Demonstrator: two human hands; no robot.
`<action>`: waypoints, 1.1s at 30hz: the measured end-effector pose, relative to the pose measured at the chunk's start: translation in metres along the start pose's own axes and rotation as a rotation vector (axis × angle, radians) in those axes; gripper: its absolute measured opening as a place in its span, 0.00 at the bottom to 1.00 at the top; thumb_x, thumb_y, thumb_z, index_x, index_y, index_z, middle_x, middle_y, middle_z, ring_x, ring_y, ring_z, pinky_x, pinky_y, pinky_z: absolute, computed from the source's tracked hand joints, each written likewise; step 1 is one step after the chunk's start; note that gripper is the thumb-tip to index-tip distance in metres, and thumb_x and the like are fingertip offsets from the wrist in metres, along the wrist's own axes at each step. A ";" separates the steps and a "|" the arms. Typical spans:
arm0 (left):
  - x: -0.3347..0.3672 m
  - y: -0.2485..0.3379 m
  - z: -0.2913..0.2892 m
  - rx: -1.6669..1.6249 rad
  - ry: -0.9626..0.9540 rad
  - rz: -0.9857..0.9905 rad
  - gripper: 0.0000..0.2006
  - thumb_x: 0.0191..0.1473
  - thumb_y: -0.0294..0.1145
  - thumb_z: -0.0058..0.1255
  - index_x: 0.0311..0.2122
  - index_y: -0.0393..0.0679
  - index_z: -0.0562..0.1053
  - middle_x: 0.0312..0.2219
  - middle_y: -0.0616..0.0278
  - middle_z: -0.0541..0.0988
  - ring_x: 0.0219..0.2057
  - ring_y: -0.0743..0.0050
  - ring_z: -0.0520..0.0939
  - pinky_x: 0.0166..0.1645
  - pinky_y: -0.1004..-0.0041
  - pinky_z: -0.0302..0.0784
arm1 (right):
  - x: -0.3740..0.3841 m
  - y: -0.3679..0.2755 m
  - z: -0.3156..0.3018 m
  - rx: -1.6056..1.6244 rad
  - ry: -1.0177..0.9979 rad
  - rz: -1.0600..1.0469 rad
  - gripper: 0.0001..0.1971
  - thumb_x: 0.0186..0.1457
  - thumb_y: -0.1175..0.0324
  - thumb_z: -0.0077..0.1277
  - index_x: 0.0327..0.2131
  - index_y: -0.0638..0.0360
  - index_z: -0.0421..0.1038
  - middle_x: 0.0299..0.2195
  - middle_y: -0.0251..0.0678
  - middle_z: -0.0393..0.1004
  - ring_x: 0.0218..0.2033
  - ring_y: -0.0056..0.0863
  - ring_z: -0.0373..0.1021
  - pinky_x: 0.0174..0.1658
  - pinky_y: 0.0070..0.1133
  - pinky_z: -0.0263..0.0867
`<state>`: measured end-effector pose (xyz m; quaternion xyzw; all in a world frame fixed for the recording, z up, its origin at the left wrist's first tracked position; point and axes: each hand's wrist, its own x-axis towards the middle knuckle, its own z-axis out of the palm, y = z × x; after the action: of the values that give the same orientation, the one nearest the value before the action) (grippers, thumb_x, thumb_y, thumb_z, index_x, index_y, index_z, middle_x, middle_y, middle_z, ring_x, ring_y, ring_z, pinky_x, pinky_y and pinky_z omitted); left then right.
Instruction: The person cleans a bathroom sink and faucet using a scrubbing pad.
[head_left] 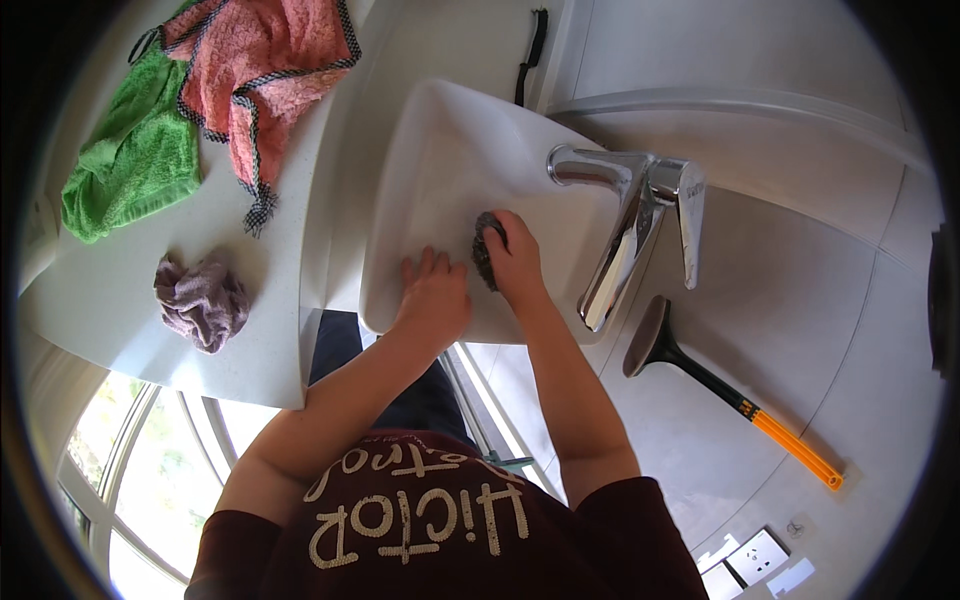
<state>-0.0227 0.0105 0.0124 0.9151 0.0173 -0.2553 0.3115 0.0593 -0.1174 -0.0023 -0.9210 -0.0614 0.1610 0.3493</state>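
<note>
My right hand [517, 262] grips a dark grey scouring pad [486, 252], which looks like steel wool, and presses it against the inside of a white washbasin [425, 130]. To its left, my left hand [436, 295] lies on the basin's near inner surface with its fingers stretched out and nothing in it. A chrome mixer tap [630, 215] reaches over the basin's right side, close to my right forearm. The part of the pad under my fingers is hidden.
On the pale counter [265, 330] at left lie a crumpled mauve cloth [202, 303], a green towel [140, 150] and a pink towel [270, 70]. A long-handled scraper or brush [735, 392] with an orange grip hangs at right, above a wall socket [757, 556].
</note>
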 end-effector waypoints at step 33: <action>0.004 -0.003 -0.002 -0.154 -0.023 -0.017 0.15 0.48 0.29 0.46 0.43 0.39 0.71 0.53 0.50 0.68 0.61 0.52 0.60 0.63 0.45 0.48 | 0.174 -0.027 -0.146 -0.034 -0.593 -0.253 0.11 0.48 0.72 0.50 0.38 0.56 0.72 0.30 0.34 0.74 0.31 0.24 0.70 0.37 0.20 0.65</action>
<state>-0.0186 0.0131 0.0098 0.8853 0.0412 -0.2664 0.3788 0.2722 -0.1485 0.0745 -0.8248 -0.2773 0.3765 0.3179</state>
